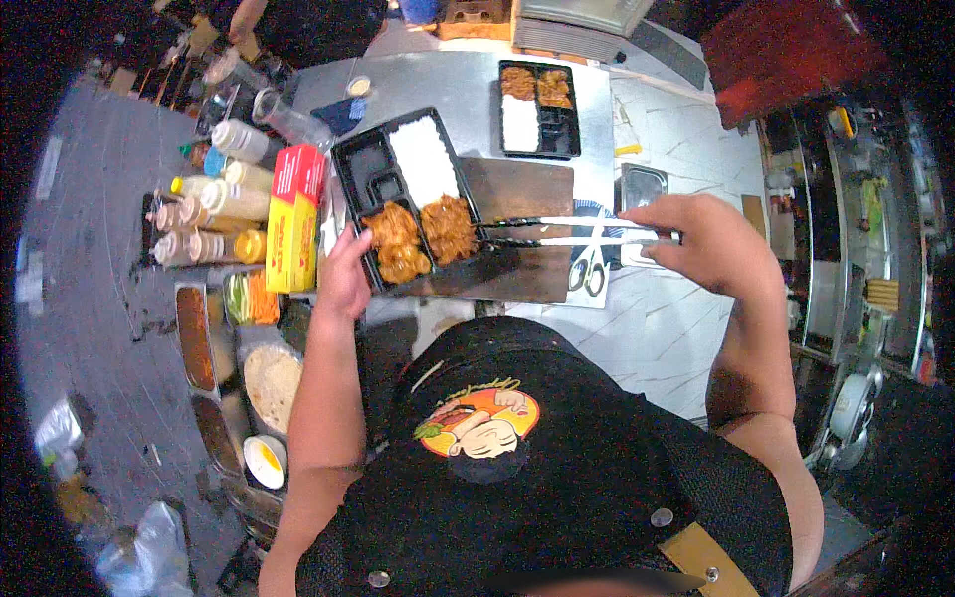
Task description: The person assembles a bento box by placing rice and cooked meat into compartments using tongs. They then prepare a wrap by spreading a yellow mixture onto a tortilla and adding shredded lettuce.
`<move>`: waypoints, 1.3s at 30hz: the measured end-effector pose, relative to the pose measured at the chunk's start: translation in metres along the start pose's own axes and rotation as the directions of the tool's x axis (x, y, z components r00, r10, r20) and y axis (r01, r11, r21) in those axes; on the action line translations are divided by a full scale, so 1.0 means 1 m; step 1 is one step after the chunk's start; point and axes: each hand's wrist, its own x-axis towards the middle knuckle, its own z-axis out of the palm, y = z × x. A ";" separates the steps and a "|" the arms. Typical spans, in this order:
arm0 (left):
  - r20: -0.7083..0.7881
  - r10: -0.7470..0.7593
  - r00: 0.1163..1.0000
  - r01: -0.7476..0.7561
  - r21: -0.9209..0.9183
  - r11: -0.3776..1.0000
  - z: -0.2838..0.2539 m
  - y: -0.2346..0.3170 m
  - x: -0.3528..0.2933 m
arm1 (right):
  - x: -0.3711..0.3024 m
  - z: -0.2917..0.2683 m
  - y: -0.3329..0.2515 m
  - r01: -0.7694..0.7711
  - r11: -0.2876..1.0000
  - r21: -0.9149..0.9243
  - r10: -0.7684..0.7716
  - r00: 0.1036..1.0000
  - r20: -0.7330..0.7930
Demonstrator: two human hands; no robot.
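Observation:
My left hand [345,274] grips the lower left corner of a black compartment tray [370,164], tilted and held over the steel table. White rice [425,159] fills its upper right compartment, and saucy browned meat pieces [396,241] lie in the two near ones; the upper left section with a small square cup holds no food. In my right hand [696,244] is a pair of tongs [557,235], closed around their handle end. The dark tips reach the tray's right edge beside the meat. Whether they pinch anything is unclear.
A second filled black tray [538,109] sits at the table's far side. White-handled scissors [590,267] lie beside a brown board [527,274]. To the left stand a red-and-yellow box [296,219], several sauce bottles [234,199], cut vegetables [253,298] and flatbreads [271,383]. Another person's arm [246,18] shows at top.

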 end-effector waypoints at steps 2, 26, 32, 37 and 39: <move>0.027 -0.011 1.000 0.010 0.049 0.999 0.013 0.017 0.058 | -0.012 0.009 0.039 -0.061 0.996 0.072 0.059 0.998 0.030; -0.087 0.358 0.929 -0.080 0.901 0.426 -0.005 -0.005 0.313 | -0.010 0.062 0.077 -0.235 0.937 0.259 0.154 0.942 0.298; 0.021 0.387 0.922 -0.253 0.790 0.559 0.023 0.013 0.064 | 0.055 0.087 0.062 -0.272 0.919 0.286 0.142 0.904 0.403; 0.262 0.664 0.701 -0.647 0.625 0.436 0.032 0.078 -0.193 | 0.152 0.107 -0.057 0.098 0.990 0.105 -0.136 0.872 0.471; 0.304 0.759 0.575 -0.773 0.507 0.382 0.051 0.105 -0.280 | 0.191 0.139 -0.112 0.083 0.969 0.232 -0.187 0.863 0.470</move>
